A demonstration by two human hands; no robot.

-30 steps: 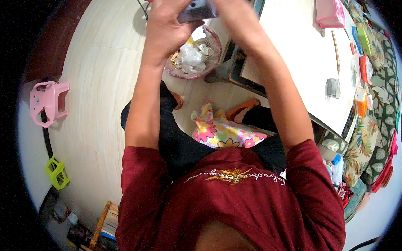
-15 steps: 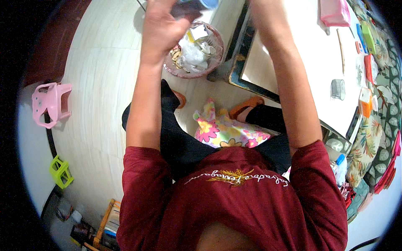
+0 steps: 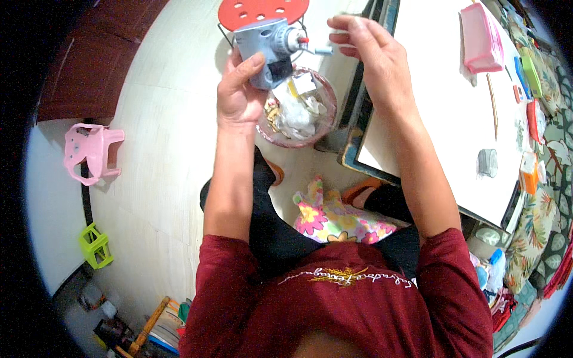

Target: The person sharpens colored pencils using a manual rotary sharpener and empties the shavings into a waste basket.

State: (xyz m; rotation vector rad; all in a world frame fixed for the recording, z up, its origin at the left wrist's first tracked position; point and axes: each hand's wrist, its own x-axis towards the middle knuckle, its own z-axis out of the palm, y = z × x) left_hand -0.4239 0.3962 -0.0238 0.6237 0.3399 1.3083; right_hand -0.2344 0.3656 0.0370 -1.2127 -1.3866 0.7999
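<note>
My left hand (image 3: 242, 89) grips a blue-grey crank pencil sharpener (image 3: 262, 45), thumb across its near side, and holds it tilted above a waste basin. A small red piece (image 3: 303, 40) shows at the sharpener's white hub, and its crank ends in a pale blue knob (image 3: 324, 51) pointing right. Just right of that knob is my right hand (image 3: 376, 59), its fingers partly bent and apart, with nothing visible in them. Beneath the sharpener, the clear pinkish basin (image 3: 330, 113) holds crumpled plastic (image 3: 292, 116), paper and scraps.
A red round stool (image 3: 262, 8) stands beyond the sharpener. To the right is a white-topped table (image 3: 441, 143) with a pink pouch (image 3: 482, 39), a thin stick (image 3: 493, 107) and a small grey clear container (image 3: 487, 162). Pink (image 3: 89, 149) and green (image 3: 95, 246) small stools sit at left.
Both hands have come lower in the view, bringing the whole sharpener into sight. The view has shifted, so the red stool now shows at the top.
</note>
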